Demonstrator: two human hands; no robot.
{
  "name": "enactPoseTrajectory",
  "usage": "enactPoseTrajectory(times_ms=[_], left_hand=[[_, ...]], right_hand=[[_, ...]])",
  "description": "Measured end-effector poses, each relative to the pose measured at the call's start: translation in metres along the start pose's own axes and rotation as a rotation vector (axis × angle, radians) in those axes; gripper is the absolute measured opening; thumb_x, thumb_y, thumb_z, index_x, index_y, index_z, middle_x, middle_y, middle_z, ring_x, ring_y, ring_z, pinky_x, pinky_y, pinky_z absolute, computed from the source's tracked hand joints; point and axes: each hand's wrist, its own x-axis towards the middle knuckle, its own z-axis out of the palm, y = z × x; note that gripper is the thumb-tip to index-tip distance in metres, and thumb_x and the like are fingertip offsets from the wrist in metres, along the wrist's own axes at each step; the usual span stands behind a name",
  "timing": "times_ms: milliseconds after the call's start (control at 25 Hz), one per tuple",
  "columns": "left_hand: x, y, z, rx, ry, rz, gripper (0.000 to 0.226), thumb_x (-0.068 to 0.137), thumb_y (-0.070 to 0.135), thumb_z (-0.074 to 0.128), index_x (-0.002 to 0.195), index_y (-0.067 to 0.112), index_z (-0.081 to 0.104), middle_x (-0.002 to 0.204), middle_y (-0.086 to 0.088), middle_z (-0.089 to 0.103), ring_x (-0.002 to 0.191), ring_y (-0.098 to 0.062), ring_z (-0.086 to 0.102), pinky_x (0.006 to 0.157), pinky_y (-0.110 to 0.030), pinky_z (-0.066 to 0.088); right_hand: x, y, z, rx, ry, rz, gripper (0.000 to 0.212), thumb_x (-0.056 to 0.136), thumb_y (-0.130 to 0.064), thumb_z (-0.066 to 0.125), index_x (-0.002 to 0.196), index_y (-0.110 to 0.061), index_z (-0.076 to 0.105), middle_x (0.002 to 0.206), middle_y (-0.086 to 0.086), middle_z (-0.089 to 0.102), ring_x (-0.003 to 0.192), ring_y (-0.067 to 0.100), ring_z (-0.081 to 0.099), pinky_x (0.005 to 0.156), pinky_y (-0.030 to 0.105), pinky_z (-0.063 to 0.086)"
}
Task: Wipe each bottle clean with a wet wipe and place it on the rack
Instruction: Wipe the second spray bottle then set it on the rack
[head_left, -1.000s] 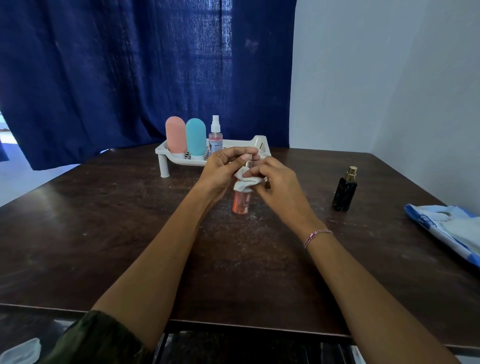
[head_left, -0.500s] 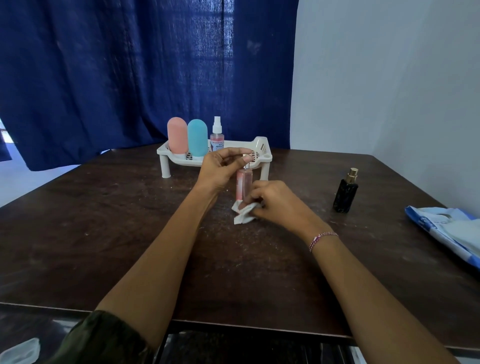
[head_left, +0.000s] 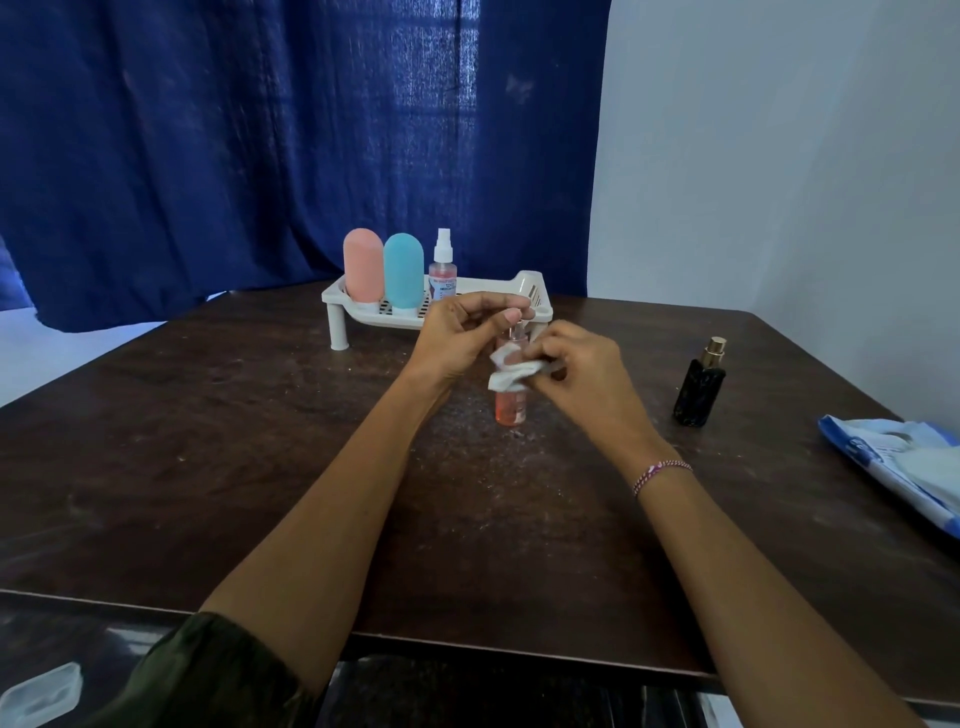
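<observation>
A small clear bottle of orange-pink liquid stands upright on the dark table. My left hand pinches its top. My right hand grips a white wet wipe wrapped round the bottle's upper half. Behind them the white rack holds a pink bottle, a blue bottle and a pink spray bottle. A black bottle with a gold cap stands on the table to the right.
A blue-and-white wet-wipe pack lies at the table's right edge. A dark blue curtain hangs behind the rack. A white wall is on the right. The table's front edge runs below my forearms.
My right hand has slid the wipe up from the bottle's base to its upper half. My left hand has kept its hold on the top.
</observation>
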Motion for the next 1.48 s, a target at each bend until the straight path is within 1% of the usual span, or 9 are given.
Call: enactPoseTrajectory(times_ms=[160, 280, 360, 480, 640, 960, 1160, 1360, 1480], left_hand=[[0.002, -0.003, -0.003, -0.02, 0.1, -0.051, 0.015, 0.085, 0.004, 0.063, 0.095, 0.014, 0.07, 0.084, 0.008, 0.074, 0.091, -0.007, 0.068, 0.079, -0.024, 0.055], [0.003, -0.005, -0.005, -0.001, 0.142, -0.079, 0.015, 0.085, 0.008, 0.064, 0.095, 0.018, 0.07, 0.086, 0.01, 0.074, 0.094, -0.009, 0.068, 0.077, -0.027, 0.054], [0.003, -0.005, -0.005, -0.007, 0.126, -0.084, 0.014, 0.086, 0.009, 0.064, 0.095, 0.018, 0.07, 0.086, 0.008, 0.074, 0.091, -0.009, 0.067, 0.071, -0.026, 0.053], [0.002, -0.005, -0.003, -0.044, 0.067, -0.095, 0.014, 0.087, 0.007, 0.062, 0.096, 0.014, 0.069, 0.086, 0.005, 0.074, 0.085, -0.009, 0.068, 0.067, -0.023, 0.055], [0.001, -0.005, 0.0, -0.037, -0.009, -0.076, 0.017, 0.088, 0.005, 0.059, 0.1, 0.013, 0.069, 0.089, 0.005, 0.074, 0.09, -0.013, 0.069, 0.075, -0.027, 0.057], [0.0, -0.006, -0.002, -0.058, 0.072, -0.109, 0.018, 0.089, 0.005, 0.058, 0.106, 0.005, 0.066, 0.091, 0.004, 0.073, 0.083, -0.006, 0.068, 0.061, -0.016, 0.052], [0.0, -0.014, -0.004, 0.144, 0.097, -0.181, 0.028, 0.09, 0.015, 0.059, 0.118, 0.015, 0.064, 0.123, -0.006, 0.063, 0.109, -0.015, 0.057, 0.069, -0.02, 0.053], [0.0, -0.011, -0.006, 0.063, 0.028, -0.254, 0.039, 0.086, 0.013, 0.064, 0.123, 0.026, 0.06, 0.109, -0.008, 0.067, 0.102, -0.02, 0.062, 0.072, -0.03, 0.057], [0.0, -0.009, -0.006, 0.044, 0.017, -0.354, 0.028, 0.082, 0.01, 0.067, 0.108, 0.02, 0.065, 0.114, -0.009, 0.067, 0.108, -0.023, 0.062, 0.081, -0.033, 0.055]], right_hand=[[0.001, 0.0, 0.003, -0.152, -0.386, 0.032, 0.021, 0.077, -0.014, 0.072, 0.097, -0.007, 0.071, 0.097, 0.006, 0.067, 0.078, 0.011, 0.057, 0.073, 0.02, 0.049], [0.002, 0.0, 0.006, -0.213, -0.477, 0.05, 0.024, 0.079, -0.014, 0.07, 0.102, -0.008, 0.07, 0.103, 0.006, 0.067, 0.086, 0.015, 0.06, 0.079, 0.025, 0.05], [0.002, -0.003, 0.004, -0.184, -0.408, 0.028, 0.023, 0.079, -0.015, 0.071, 0.101, -0.008, 0.07, 0.1, 0.006, 0.066, 0.083, 0.013, 0.059, 0.078, 0.026, 0.051], [0.001, -0.005, -0.001, -0.068, -0.112, 0.001, 0.022, 0.077, -0.013, 0.072, 0.098, -0.01, 0.071, 0.093, 0.004, 0.066, 0.079, 0.01, 0.058, 0.074, 0.019, 0.049], [0.001, -0.004, -0.004, 0.004, 0.145, 0.054, 0.024, 0.078, -0.012, 0.071, 0.102, -0.007, 0.07, 0.099, 0.004, 0.067, 0.087, 0.004, 0.056, 0.076, 0.007, 0.044], [0.001, -0.001, -0.003, -0.012, -0.127, 0.024, 0.026, 0.075, -0.01, 0.074, 0.101, -0.011, 0.07, 0.099, 0.003, 0.066, 0.085, 0.003, 0.055, 0.074, 0.005, 0.041], [0.001, -0.003, 0.0, -0.045, -0.312, 0.093, 0.028, 0.075, -0.015, 0.074, 0.103, -0.012, 0.07, 0.1, 0.003, 0.066, 0.08, 0.005, 0.055, 0.07, 0.008, 0.042], [0.0, -0.004, 0.0, -0.052, -0.302, 0.114, 0.026, 0.078, -0.013, 0.072, 0.103, -0.012, 0.07, 0.101, 0.004, 0.065, 0.08, 0.004, 0.052, 0.068, 0.004, 0.037], [0.0, -0.004, 0.002, -0.043, -0.254, 0.154, 0.026, 0.079, -0.014, 0.07, 0.105, -0.013, 0.069, 0.103, 0.003, 0.064, 0.084, 0.005, 0.054, 0.075, 0.01, 0.042]])
